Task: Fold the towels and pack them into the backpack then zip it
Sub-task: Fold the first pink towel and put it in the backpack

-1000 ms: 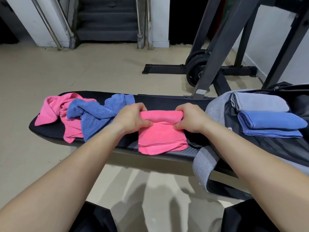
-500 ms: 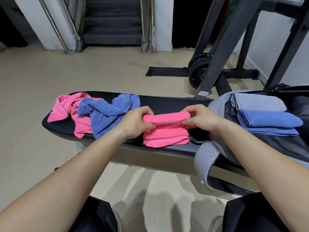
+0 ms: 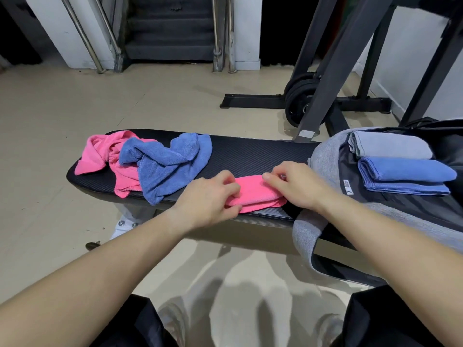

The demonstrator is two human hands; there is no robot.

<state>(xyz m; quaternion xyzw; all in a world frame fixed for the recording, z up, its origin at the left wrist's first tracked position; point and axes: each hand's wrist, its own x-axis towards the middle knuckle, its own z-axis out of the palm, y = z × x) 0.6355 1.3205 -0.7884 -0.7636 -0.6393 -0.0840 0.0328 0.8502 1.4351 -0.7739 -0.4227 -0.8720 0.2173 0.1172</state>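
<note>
Gym room: beige floor (image 3: 75, 108), stairs (image 3: 170, 26) at the back, dark rack (image 3: 323, 78) with weight plates (image 3: 298, 101) behind the black padded surface (image 3: 250, 154).

Head view: folded pink towel (image 3: 253, 194) lies on the surface near its front edge, between both hands. Left hand (image 3: 210, 199) pinches the towel's left end, fingers (image 3: 230, 182) curled on top, thumb below. Right hand (image 3: 298, 187) covers the right end, fingers (image 3: 271, 175) bent onto the cloth; grip or just press, cannot tell.

Grey backpack (image 3: 325, 156) lies open at the surface's right end. On its black lining: folded grey towel (image 3: 390, 146) and folded blue towel (image 3: 406, 175), side by side.

Left end of the surface: crumpled pink towel (image 3: 100, 156), partly under crumpled blue towel (image 3: 170, 166).
</note>
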